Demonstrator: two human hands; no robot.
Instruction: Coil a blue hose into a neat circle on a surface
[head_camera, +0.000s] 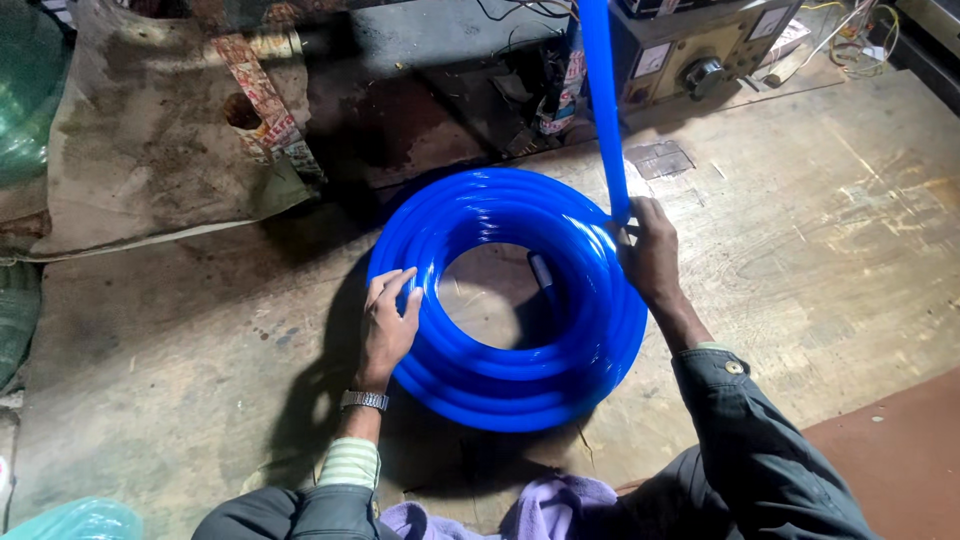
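A coil of glossy blue hose (520, 370) lies flat on the worn wooden board (800, 260) in the middle of the view. My left hand (388, 322) rests flat on the coil's left side, fingers spread, with a metal watch on the wrist. My right hand (648, 250) is closed around the hose at the coil's upper right, where a straight length of the blue hose (603, 95) rises up out of the top of the frame. A dark hose end (541, 270) shows inside the coil's ring.
A beige metal box with dials and a knob (690, 55) stands at the back right, with tangled wires (850, 40) beside it. A dirty sack (150, 140) lies at the back left. Green plastic (25, 90) is at the left edge. A purple cloth (560, 505) lies on my lap.
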